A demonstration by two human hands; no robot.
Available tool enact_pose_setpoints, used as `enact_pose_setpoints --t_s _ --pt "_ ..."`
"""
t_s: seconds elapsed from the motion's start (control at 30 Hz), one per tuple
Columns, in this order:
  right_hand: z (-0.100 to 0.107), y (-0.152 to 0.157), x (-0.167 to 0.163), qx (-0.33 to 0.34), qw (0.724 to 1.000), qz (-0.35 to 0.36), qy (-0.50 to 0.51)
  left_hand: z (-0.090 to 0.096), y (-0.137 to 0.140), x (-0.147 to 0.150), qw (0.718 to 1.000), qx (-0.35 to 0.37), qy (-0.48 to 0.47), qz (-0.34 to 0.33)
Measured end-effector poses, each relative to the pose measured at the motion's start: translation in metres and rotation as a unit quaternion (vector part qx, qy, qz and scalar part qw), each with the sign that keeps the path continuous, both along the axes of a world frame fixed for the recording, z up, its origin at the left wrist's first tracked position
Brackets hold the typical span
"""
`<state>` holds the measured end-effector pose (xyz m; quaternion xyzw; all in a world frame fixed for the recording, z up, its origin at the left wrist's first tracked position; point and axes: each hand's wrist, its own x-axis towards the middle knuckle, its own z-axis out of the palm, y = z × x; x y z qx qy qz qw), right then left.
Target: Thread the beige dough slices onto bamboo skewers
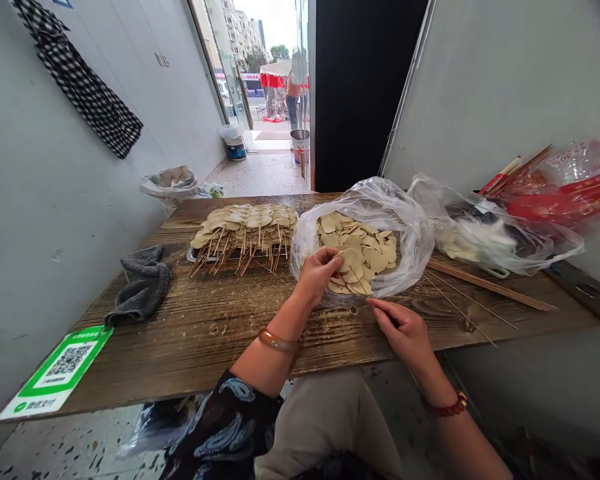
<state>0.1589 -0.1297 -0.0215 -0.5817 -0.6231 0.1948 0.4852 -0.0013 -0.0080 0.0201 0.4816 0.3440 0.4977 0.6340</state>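
Observation:
My left hand [319, 272] is closed on a thin round beige slice [351, 259], pinched between thumb and fingers over the front of an open clear plastic bag [416, 230]. Inside the bag lies a heap of similar flat slices [380, 250]. My right hand [401, 328], just in front of the bag, pinches a thin wooden skewer [370, 299]. The skewer points up toward the slices at my left fingers; how many slices it passes through I cannot tell. To the left, skewered slices [250, 223] are stacked on a tray, sticks facing me.
Bare skewers [495, 285] lie right of the bag, near another plastic bag [485, 237] and a dark phone-like object [585, 288]. A grey cloth [143, 283] and a green QR-code card [63, 367] occupy the left side of the wooden table [190, 360].

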Motion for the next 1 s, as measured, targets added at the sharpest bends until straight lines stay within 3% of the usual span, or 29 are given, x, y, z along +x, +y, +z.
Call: enact_pose_setpoints --t_s 0.57,0.8,1.0 --pt "-0.006 -0.002 0.003 0.028 0.999 0.016 -0.019 -0.004 -0.002 0.002 0.987 -0.114 -0.1 -0.059" --pt "-0.011 0.0 0.005 0.026 0.999 0.012 -0.016 -0.008 -0.004 0.006 0.988 -0.101 -0.085 -0.077" --pt "-0.009 0.001 0.003 0.02 1.0 0.0 -0.018 -0.004 -0.006 0.009 0.998 -0.053 -0.021 -0.032"
